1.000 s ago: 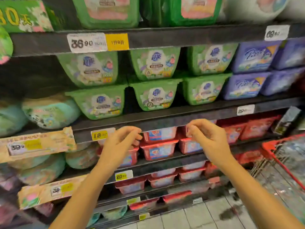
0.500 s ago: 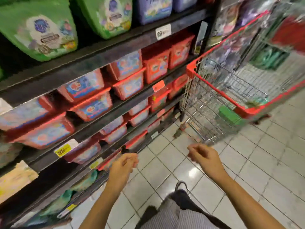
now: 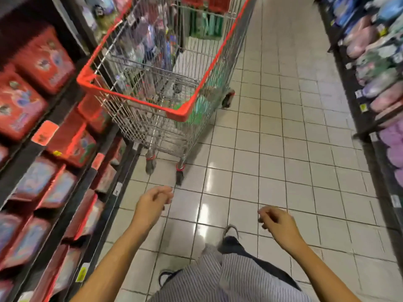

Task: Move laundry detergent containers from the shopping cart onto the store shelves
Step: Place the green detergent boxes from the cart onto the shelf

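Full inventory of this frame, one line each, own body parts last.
left shelves: one run, dark, left side
right shelves: one run, dark, right side
cart: one, wire with red rim, in the aisle beside the left shelves
green container: at least one, green, inside the cart's near right corner, blurred
red tubs: several, red, upper left shelves
blue tubs: several, blue with red lids, lower left shelves
price tags: a few, orange and yellow, left shelf edges
soft packs: many, pink, purple, blue, right shelves
floor: white glossy tiles
striped clothing: grey, bottom centre
shoe: dark, on the floor
left hand: fingers loosely curled, holding nothing
right hand: fingers loosely curled, holding nothing
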A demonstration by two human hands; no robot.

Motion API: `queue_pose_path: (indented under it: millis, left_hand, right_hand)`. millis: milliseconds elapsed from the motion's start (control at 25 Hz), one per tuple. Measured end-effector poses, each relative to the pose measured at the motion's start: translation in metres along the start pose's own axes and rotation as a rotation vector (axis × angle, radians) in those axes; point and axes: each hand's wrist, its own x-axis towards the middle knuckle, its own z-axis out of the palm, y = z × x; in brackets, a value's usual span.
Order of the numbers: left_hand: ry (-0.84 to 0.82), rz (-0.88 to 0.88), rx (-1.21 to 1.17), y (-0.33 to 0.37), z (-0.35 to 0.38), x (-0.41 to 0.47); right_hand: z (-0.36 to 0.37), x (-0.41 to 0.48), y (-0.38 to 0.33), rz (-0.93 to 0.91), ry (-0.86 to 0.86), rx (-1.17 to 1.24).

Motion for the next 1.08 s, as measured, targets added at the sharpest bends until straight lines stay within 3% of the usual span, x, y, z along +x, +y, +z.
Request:
queue_pose_path:
  millis: [120,360,680,1080]
  left_hand:
    - [-0.03,-0.021,-0.023,0.025,0.062,0.021]
    - [-0.058,-0.094,-0.081,0.064,0.152,0.054]
    - [-0.064,-0.166,-0.027,0.105,0.189,0.15]
    - [-0.169,-0.062,0.018,0.23,0.245,0.319]
  right_hand:
    - [-0.039,0.037,0.016,0.057,0.01,0.036]
    - [-0.113,0.138,0.002,-0.022,-0.006,-0.003]
    - [-0.151,0.254,-0.026,-0.036,-0.005,0.028]
    - [-0.199,0.368,-0.05,0.185,0.07,0.115]
